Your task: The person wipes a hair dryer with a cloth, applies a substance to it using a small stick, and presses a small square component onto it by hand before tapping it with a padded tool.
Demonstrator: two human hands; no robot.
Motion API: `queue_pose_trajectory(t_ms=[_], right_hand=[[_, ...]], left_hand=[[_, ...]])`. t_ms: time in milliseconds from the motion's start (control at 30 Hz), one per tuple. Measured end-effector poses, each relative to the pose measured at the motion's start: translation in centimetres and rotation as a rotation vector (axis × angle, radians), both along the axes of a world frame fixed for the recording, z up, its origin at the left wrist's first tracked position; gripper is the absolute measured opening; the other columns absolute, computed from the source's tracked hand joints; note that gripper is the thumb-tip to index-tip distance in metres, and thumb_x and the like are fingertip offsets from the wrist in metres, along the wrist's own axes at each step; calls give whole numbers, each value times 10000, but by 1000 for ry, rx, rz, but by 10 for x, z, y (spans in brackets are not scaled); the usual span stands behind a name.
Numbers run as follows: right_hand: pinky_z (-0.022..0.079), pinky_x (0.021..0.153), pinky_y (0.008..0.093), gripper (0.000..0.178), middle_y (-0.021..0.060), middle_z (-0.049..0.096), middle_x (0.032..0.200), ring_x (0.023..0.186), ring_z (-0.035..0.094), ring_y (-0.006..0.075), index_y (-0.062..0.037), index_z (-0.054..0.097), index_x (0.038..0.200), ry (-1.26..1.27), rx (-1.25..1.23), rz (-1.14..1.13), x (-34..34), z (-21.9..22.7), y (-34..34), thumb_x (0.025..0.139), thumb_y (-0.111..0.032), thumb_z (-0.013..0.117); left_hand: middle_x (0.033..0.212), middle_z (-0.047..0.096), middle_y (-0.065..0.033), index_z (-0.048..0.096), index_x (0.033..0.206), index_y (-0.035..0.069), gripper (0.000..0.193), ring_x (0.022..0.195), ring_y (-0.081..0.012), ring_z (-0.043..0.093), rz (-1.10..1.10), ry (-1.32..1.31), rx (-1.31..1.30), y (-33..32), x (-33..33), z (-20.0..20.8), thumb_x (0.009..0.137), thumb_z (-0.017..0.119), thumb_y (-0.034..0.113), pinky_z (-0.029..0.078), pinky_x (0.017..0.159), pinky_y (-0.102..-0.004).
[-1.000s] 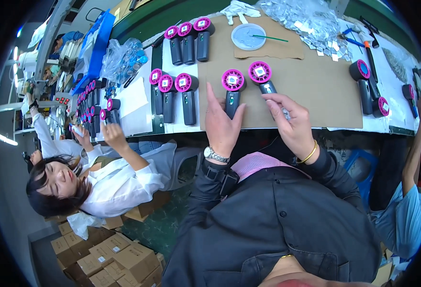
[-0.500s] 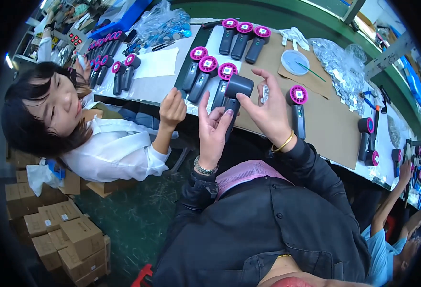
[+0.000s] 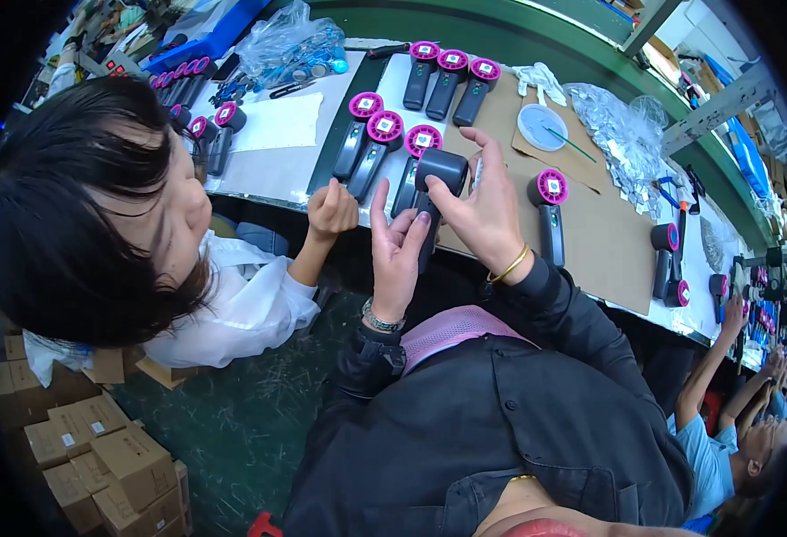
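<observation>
A dark grey handheld fan (image 3: 442, 167) is held upright over the near table edge, its broad head turned sideways. My left hand (image 3: 397, 264) wraps its thumb and lower fingers round the handle, index finger pointing up. At the head's right end is my right hand (image 3: 484, 213), thumb pressed on the casing and index finger curved above it. A small whitish piece shows among the right fingers; its kind is unclear. Just behind stands another fan with a magenta ring (image 3: 424, 140), partly covered by the held one. A single fan (image 3: 552, 190) lies right of my right hand.
Several more fans (image 3: 384, 127) lie in groups on the table. Behind are a round white dish (image 3: 542, 128) with a green stick, white gloves (image 3: 539, 80) and a bag of small pieces (image 3: 621, 125). A co-worker (image 3: 223, 295) sits close at left; boxes (image 3: 134, 461) stand on the floor.
The view has shifted slightly. My right thumb has slid left along the fan's head, while my left hand keeps its hold. The co-worker's head has turned and come nearer.
</observation>
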State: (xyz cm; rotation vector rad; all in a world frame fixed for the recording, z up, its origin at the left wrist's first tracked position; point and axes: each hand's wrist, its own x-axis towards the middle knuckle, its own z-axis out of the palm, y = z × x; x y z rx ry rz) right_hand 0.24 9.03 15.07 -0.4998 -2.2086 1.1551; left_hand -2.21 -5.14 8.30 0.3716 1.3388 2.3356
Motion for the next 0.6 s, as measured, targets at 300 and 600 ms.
queue_pose_trajectory(t_ms=[300, 600], right_hand=[[400, 587, 345, 733, 43, 494, 773, 649, 486, 150, -17, 504, 1434, -3, 25, -12, -3, -2, -2, 808, -248, 807], [421, 619, 353, 736, 60, 491, 801, 699, 512, 171, -20, 507, 1439, 2, 55, -22, -1, -5, 2, 806, -249, 805]], left_hand=[[977, 631, -34, 141, 1689, 83, 797, 794, -23, 521, 41, 89, -76, 0, -1, -5, 1057, 621, 12, 401, 658, -171], [1030, 649, -52, 139, 1692, 92, 797, 837, -36, 542, 35, 93, -64, 6, 1, -9, 1060, 616, 7, 419, 693, -181]])
